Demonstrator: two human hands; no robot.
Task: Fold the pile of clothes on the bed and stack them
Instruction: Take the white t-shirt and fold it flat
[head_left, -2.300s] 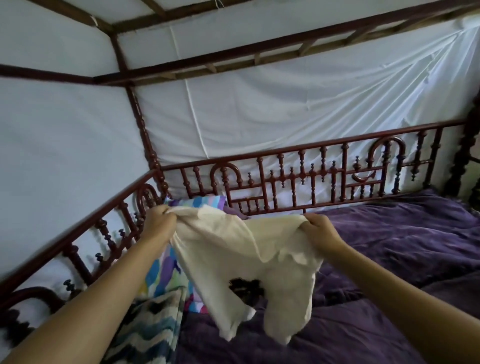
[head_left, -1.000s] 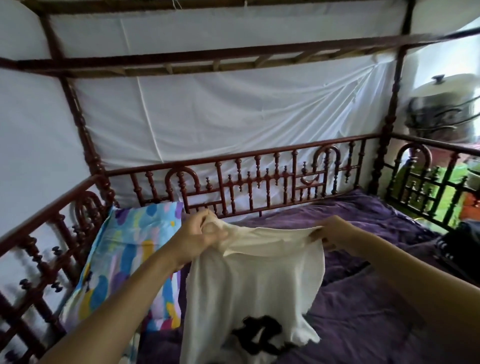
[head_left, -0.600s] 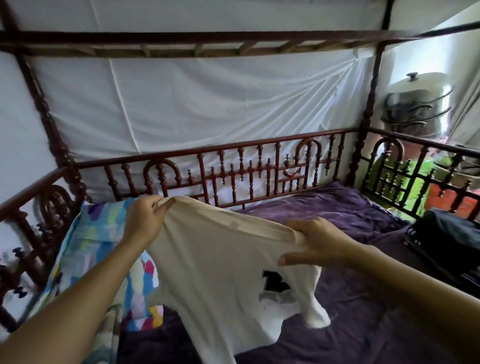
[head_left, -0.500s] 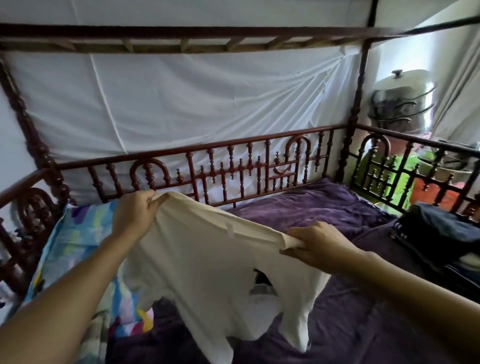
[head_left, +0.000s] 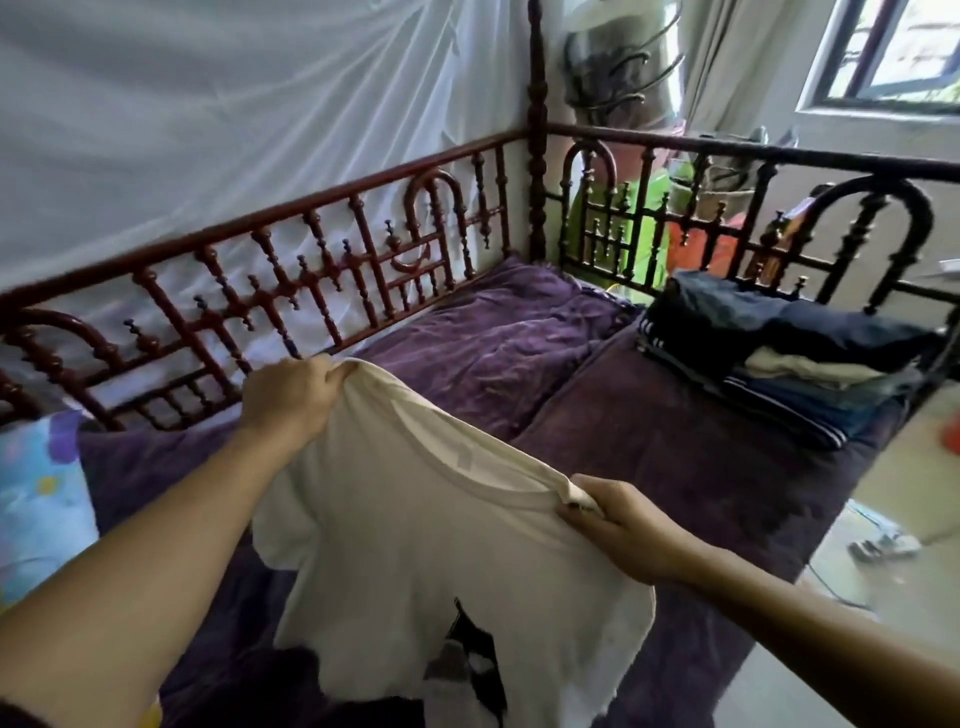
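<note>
A cream T-shirt with a black print near its hem hangs spread in the air above the purple bed cover. My left hand grips one shoulder of the shirt at the upper left. My right hand pinches the other shoulder lower to the right. A stack of folded clothes, mostly dark blue with a pale piece in it, sits on the bed's far right corner.
A carved dark-red wooden rail runs along the back of the bed, and a darker rail closes the right end. A colourful pillow lies at the left. White netting hangs behind. Floor shows at the right.
The view has swung right and down, bringing the folded stack into sight. The shirt, still held by both shoulders, now hangs spread wider and lower over the bed.
</note>
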